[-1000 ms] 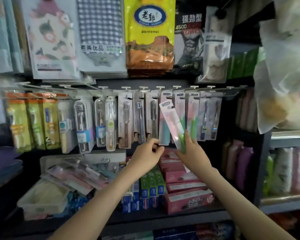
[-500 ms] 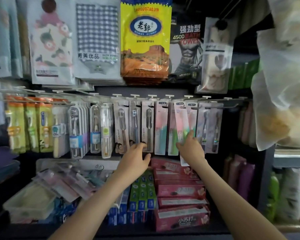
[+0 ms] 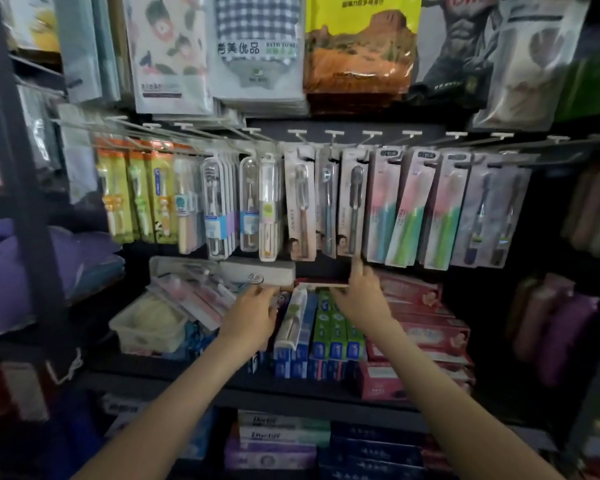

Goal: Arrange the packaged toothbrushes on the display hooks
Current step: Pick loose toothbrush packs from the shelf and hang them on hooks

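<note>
Toothbrush packs [image 3: 352, 206] crowd the centre-frame hooks [image 3: 333, 133], three pink-and-green. Right hand [image 3: 361, 299] touches one pack's bottom with straight fingers; left hand [image 3: 253, 317] hides its fingertips, grip unclear.

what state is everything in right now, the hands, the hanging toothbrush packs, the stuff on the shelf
left hand, low by the white box, grip unclear
right hand, fingers up at the bottom edge of the grey toothbrush pack, grip unclear
grey toothbrush pack, hanging upright
pink packs, hanging on hooks, middle one tilted
toothpaste boxes, stacked on the shelf
</note>
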